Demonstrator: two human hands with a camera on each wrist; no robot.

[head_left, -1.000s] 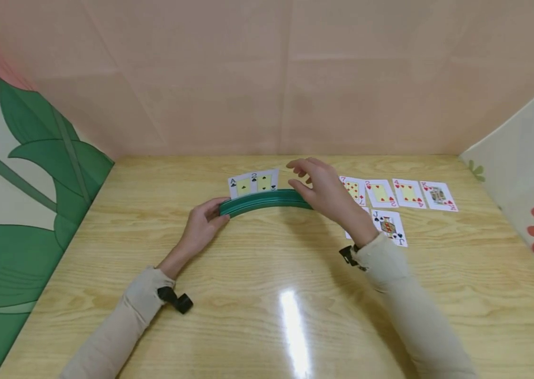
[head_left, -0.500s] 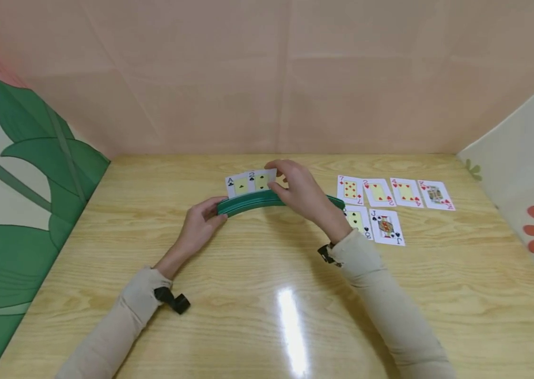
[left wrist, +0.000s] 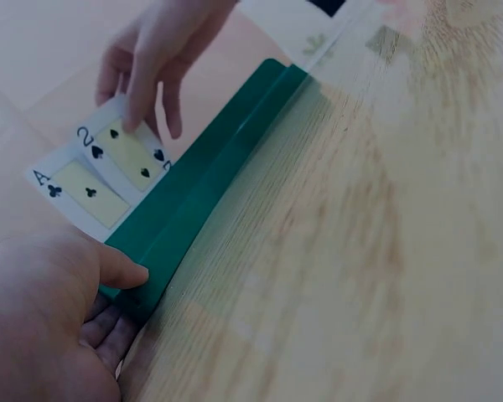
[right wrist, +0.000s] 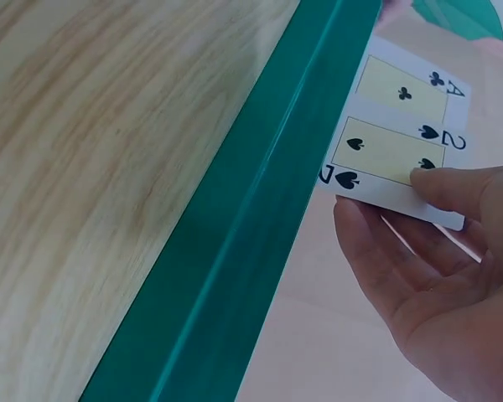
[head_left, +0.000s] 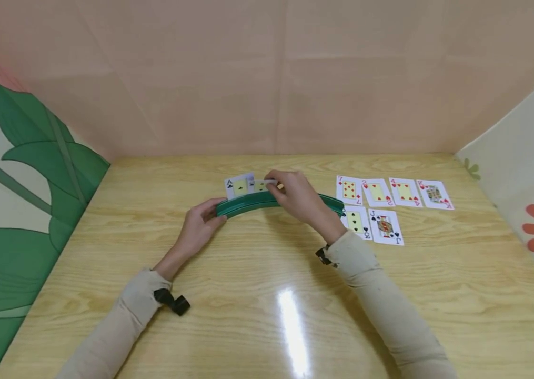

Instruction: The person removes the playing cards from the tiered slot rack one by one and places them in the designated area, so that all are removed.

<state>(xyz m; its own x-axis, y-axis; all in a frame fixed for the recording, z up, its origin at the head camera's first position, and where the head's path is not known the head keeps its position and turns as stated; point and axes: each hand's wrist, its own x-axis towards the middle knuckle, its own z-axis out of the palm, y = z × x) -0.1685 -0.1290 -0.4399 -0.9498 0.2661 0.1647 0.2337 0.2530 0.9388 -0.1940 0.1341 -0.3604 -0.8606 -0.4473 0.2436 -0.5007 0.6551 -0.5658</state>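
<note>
A green curved card holder (head_left: 248, 203) lies on the table, and my left hand (head_left: 195, 225) grips its left end, thumb on the near side. An ace of clubs (head_left: 235, 187) stands in the holder near that end. Beside it, slightly overlapping, is the 2 of spades (right wrist: 386, 151). My right hand (head_left: 301, 197) pinches the 2's upper right edge, with the thumb (right wrist: 453, 188) on its face and the fingers behind. In the head view this card leans back and looks foreshortened. The right hand hides the holder's middle there.
Right of the holder lies a face-up row: 7 of diamonds (head_left: 349, 190), 2 of hearts (head_left: 378, 193), 4 of hearts (head_left: 405, 192), king of hearts (head_left: 434, 195). In front lie the jack of spades (head_left: 386, 227) and another spade card (head_left: 356, 221), partly hidden by the holder.
My right hand has come left from above the holder's right part and taken hold of the 2 of spades. That card has tipped back. My left hand keeps its grip.
</note>
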